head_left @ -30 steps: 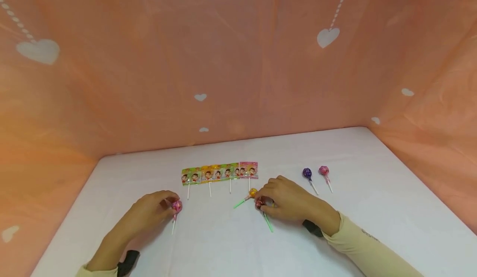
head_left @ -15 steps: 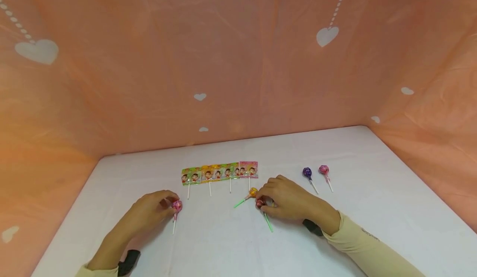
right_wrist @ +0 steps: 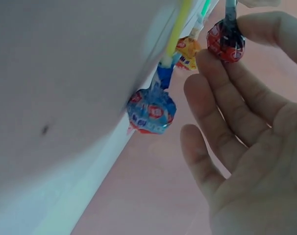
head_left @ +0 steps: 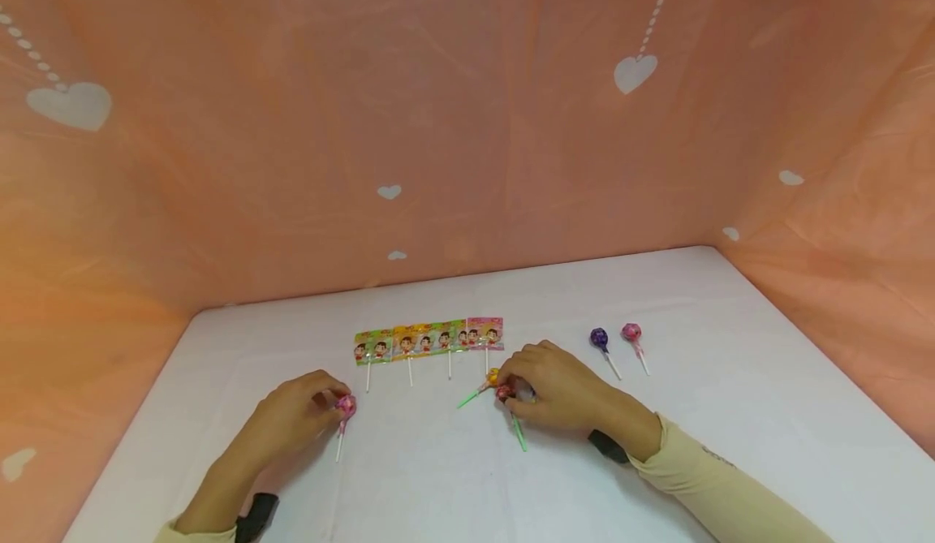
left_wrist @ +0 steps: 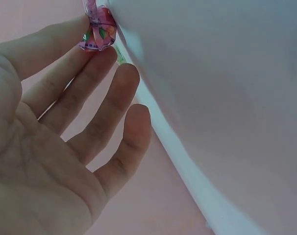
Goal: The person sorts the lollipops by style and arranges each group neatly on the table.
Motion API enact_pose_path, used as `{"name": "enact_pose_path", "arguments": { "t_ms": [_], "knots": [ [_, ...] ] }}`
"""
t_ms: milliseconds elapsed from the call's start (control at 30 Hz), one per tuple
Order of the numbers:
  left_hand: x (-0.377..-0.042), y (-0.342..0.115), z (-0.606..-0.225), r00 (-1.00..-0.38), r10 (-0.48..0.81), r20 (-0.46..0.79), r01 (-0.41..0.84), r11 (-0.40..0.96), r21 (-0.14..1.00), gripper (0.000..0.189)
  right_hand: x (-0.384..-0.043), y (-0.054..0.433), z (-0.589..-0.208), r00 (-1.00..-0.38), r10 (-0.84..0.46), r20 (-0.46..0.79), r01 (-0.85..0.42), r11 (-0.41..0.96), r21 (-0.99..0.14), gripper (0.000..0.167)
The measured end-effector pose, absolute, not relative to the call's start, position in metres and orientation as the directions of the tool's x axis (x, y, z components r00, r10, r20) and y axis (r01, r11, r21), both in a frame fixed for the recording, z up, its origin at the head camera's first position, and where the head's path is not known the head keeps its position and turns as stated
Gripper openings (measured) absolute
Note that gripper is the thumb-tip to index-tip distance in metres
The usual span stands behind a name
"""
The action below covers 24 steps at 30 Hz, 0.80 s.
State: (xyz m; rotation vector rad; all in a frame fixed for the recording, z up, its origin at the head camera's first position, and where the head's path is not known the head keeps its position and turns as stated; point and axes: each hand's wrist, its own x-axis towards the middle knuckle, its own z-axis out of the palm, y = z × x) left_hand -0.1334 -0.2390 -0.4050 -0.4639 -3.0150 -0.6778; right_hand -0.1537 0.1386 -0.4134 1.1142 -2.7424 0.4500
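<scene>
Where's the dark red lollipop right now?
In the head view, the dark red lollipop is right of centre, pinched by the right hand, below and right of the yellow lollipop.

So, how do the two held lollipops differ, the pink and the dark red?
The pink lollipop has a white stick; the dark red lollipop has a green stick. In the head view, the pink one's stick slants slightly down-left, the dark red one's down-right. Both are round and wrapped; the left hand pinches one, the right hand the other.
</scene>
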Motion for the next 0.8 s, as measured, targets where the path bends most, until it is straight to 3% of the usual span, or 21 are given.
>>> {"name": "enact_pose_path", "arguments": {
  "t_ms": [333,800],
  "knots": [
    [-0.133,-0.237,-0.404,-0.965,0.257,0.047,0.253,0.874,0.416,0.022,-0.149,0.130,-0.416,-0.730,-0.627,0.272,-0.680,0.706,-0.197,0.022],
    [-0.133,-0.237,-0.405,-0.970,0.242,0.029,0.227,0.858,0.460,0.022,-0.148,0.111,-0.416,-0.767,-0.564,0.307,-0.639,0.714,-0.285,0.019]
  ]
}}
